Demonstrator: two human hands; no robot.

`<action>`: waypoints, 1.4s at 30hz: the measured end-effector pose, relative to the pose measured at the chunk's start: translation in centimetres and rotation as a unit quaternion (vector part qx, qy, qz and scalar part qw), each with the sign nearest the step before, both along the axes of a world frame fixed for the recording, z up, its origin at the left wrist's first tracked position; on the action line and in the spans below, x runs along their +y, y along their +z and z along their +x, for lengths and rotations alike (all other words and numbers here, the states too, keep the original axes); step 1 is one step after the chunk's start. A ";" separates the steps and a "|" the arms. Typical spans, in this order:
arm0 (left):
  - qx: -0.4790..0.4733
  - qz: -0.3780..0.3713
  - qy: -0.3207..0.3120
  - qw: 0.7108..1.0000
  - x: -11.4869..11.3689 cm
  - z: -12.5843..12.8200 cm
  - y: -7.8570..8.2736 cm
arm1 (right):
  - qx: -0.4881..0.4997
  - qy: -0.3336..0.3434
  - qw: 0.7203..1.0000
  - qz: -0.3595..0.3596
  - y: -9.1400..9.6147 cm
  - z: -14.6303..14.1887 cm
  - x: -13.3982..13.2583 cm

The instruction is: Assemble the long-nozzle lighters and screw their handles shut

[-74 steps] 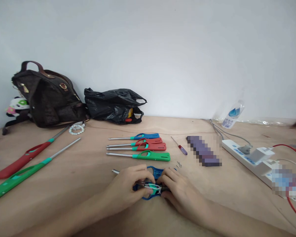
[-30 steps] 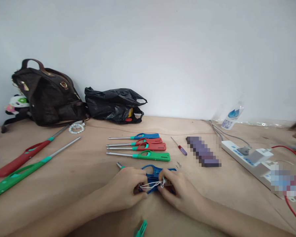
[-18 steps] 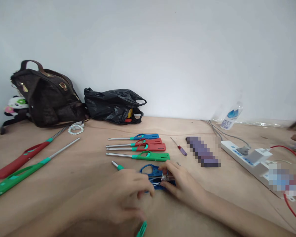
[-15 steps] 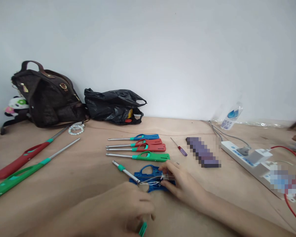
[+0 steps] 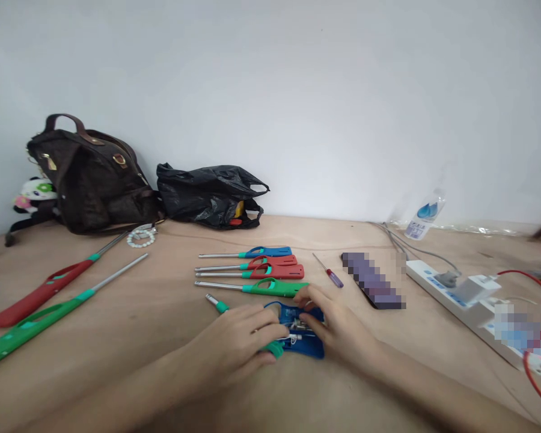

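An opened blue lighter casing lies on the table with wires and small parts showing inside. My left hand is closed over its left end, pinching a small green plastic piece. From under that hand a metal lighter tube with a green collar sticks out to the upper left. On the right side, my right hand has its fingers curled onto the casing, gripping its edge and touching the inner parts. Its fingertips partly hide what lies beneath.
Several assembled lighters, including a green one, lie in a row behind. Two long lighters are at left. A screwdriver, a blurred-out dark object and a power strip are rightward. Bags stand by the wall.
My left hand has moved up and right from the table front to the blue casing, bringing the green piece with it. My right hand has stayed at the casing.
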State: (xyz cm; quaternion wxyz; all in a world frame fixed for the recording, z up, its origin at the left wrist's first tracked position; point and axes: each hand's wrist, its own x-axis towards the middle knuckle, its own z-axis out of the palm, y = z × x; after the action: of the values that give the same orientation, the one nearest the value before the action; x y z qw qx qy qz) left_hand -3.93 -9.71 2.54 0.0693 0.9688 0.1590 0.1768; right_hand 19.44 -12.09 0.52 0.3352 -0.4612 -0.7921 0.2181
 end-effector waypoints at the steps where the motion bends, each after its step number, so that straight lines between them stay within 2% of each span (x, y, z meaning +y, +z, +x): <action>1: -0.006 -0.012 0.013 1.000 0.4 -0.1 0.0 | -0.003 -0.005 1.000 0.009 0.0 0.2 0.2; 6: -0.020 -0.027 0.135 0.990 4.0 -1.3 -0.8 | -0.076 -0.045 0.992 0.095 0.2 1.0 2.1; 9: 0.010 -0.028 0.177 0.984 6.3 -1.8 -1.7 | -0.145 -0.054 0.983 0.096 0.2 1.1 3.5; 13: 0.071 -0.003 0.177 0.982 7.7 -1.7 -2.4 | -0.218 -0.029 0.974 0.050 -0.2 0.9 4.9; 18: 0.124 0.132 0.185 0.966 7.3 -1.4 -1.9 | -0.188 -0.015 0.982 0.029 0.4 1.0 5.1; 20: 0.149 0.186 0.177 0.955 7.1 -1.5 -1.3 | -0.141 0.019 0.990 -0.024 1.2 1.5 5.1; 22: 0.173 0.222 0.152 0.947 6.9 -1.6 -0.6 | -0.088 0.081 0.986 -0.113 2.2 2.2 5.0; 25: 0.183 0.248 0.121 0.944 6.5 -1.5 0.1 | -0.007 0.155 0.952 -0.265 3.4 3.0 5.0; 27: 0.169 0.245 0.115 0.948 6.3 -1.5 0.4 | 0.035 0.180 0.928 -0.323 3.7 3.1 5.0; 28: 0.162 0.240 0.115 0.950 6.3 -1.5 0.5 | 0.042 0.185 0.925 -0.329 3.7 3.1 5.0; 30: 0.149 0.224 0.114 0.956 6.6 -1.8 0.6 | 0.021 0.175 0.941 -0.289 3.4 3.0 5.0; 33: 0.137 0.168 0.108 0.970 7.7 -3.3 0.3 | -0.093 0.115 0.983 -0.108 2.8 2.9 4.9; 35: 0.128 0.131 0.112 0.977 8.4 -4.7 0.0 | -0.177 0.077 0.981 0.008 2.2 3.1 4.9; 36: 0.136 0.116 0.115 0.977 8.7 -5.3 -0.1 | -0.208 0.066 0.975 0.039 2.0 3.2 5.0; 39: 0.160 0.106 0.138 0.972 8.8 -6.2 -0.1 | -0.248 0.051 0.966 0.051 1.5 3.3 5.1; 42: 0.122 0.097 0.167 0.974 8.4 -5.1 0.3 | -0.245 0.042 0.968 0.031 1.2 2.9 5.3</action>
State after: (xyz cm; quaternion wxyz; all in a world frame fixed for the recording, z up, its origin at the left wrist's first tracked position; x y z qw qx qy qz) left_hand -9.06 -1.31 2.81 -0.0759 0.9450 0.3077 0.0807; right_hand 22.31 -6.81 1.71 0.1353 -0.4559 -0.8753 0.0873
